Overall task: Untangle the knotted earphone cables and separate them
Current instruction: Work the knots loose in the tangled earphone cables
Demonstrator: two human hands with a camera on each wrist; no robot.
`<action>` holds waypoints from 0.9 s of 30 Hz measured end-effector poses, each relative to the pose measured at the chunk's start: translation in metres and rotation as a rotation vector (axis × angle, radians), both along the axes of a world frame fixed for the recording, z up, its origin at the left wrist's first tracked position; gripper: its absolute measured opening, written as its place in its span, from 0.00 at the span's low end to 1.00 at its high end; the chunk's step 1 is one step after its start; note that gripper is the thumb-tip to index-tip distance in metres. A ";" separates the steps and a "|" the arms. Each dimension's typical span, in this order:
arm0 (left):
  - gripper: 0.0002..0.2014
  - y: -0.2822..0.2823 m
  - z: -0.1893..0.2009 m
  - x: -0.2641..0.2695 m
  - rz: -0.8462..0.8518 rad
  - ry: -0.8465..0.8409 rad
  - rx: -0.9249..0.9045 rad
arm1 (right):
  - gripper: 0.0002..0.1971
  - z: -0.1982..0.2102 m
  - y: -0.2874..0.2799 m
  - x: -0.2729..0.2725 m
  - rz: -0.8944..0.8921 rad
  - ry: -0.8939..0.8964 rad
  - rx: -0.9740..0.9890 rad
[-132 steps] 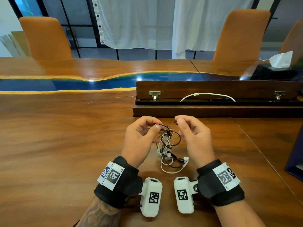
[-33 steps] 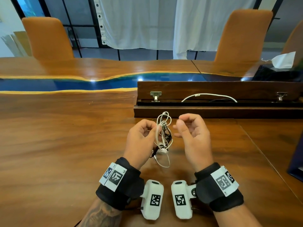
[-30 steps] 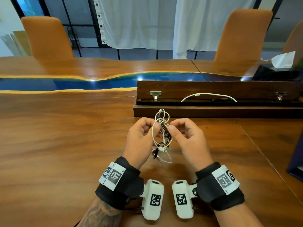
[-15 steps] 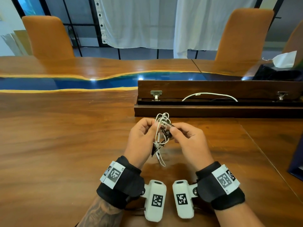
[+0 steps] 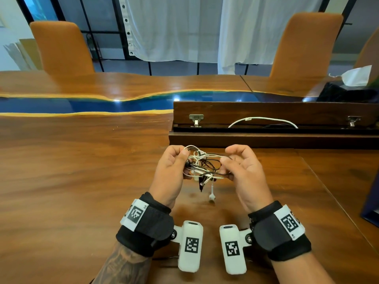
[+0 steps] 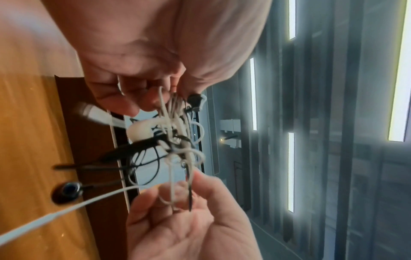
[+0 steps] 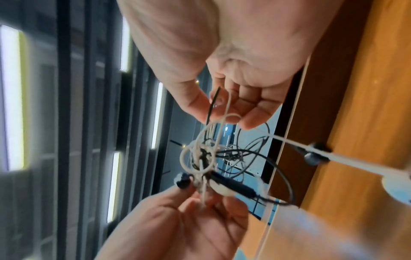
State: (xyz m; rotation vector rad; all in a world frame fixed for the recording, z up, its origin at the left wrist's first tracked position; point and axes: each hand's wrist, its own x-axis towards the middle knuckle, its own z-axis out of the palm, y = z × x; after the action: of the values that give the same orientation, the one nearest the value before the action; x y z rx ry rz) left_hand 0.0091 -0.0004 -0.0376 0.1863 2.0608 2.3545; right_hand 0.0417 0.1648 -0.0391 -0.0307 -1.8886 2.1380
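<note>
A knotted bundle of thin white and black earphone cables [image 5: 202, 163] is held above the glossy brown wooden desk [image 5: 71, 171], stretched sideways between both hands, near the desk's middle and just in front of a long dark wooden box [image 5: 266, 138]. The left hand [image 5: 171, 173] pinches the left end of the bundle, thumb and fingers [image 6: 124, 103] clamped on several white strands. The right hand [image 5: 245, 177] pinches one white and one black strand at the right end. A white earbud [image 5: 212, 197] dangles below the tangle, just above the desk.
</note>
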 end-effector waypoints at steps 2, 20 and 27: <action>0.08 0.001 0.000 0.000 0.022 0.023 0.002 | 0.15 -0.001 0.001 0.000 -0.014 0.027 0.161; 0.07 -0.002 0.005 0.003 -0.005 0.012 0.080 | 0.04 -0.006 0.007 -0.002 0.003 -0.033 0.358; 0.09 0.000 0.007 0.005 -0.051 -0.017 0.129 | 0.06 -0.003 0.002 -0.001 -0.289 0.177 0.356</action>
State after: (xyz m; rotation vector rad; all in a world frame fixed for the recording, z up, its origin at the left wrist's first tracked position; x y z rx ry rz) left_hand 0.0140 0.0001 -0.0305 0.2156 1.8746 2.4505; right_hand 0.0409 0.1666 -0.0426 -0.0368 -1.9912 1.5476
